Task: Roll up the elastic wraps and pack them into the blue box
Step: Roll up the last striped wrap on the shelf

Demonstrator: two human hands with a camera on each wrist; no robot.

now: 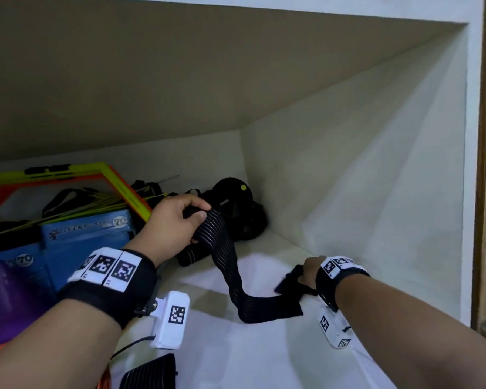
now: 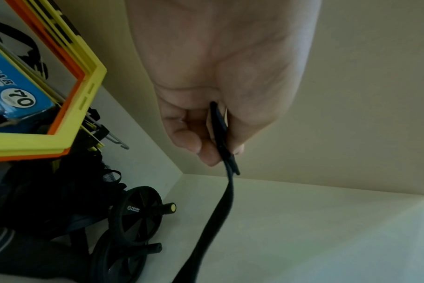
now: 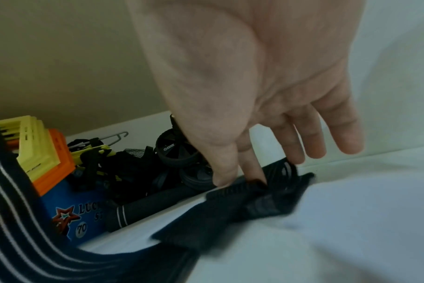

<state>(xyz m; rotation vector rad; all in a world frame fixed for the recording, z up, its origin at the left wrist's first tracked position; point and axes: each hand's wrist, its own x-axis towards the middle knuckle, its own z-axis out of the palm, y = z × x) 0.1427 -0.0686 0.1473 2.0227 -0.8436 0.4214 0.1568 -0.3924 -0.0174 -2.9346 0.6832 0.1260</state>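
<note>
A long black elastic wrap (image 1: 235, 279) with thin pale stripes stretches across the white shelf floor between both hands. My left hand (image 1: 197, 216) grips its upper end, held raised above the shelf; in the left wrist view the wrap (image 2: 214, 216) hangs down from between thumb and fingers (image 2: 194, 141). My right hand (image 1: 300, 276) pinches the other end low on the shelf; in the right wrist view thumb and index finger (image 3: 224, 172) pinch the wrap (image 3: 257, 203) while the other fingers stay straight. The blue box (image 1: 84, 240) stands to the left. A second wrap (image 1: 149, 374) lies near the bottom edge.
A rolled black striped wrap (image 1: 191, 255) lies under my left hand. A black ab wheel (image 1: 233, 197) sits in the back corner. Yellow and orange frames (image 1: 121, 182) and black straps are stacked behind the box. The cabinet wall (image 1: 376, 164) rises on the right.
</note>
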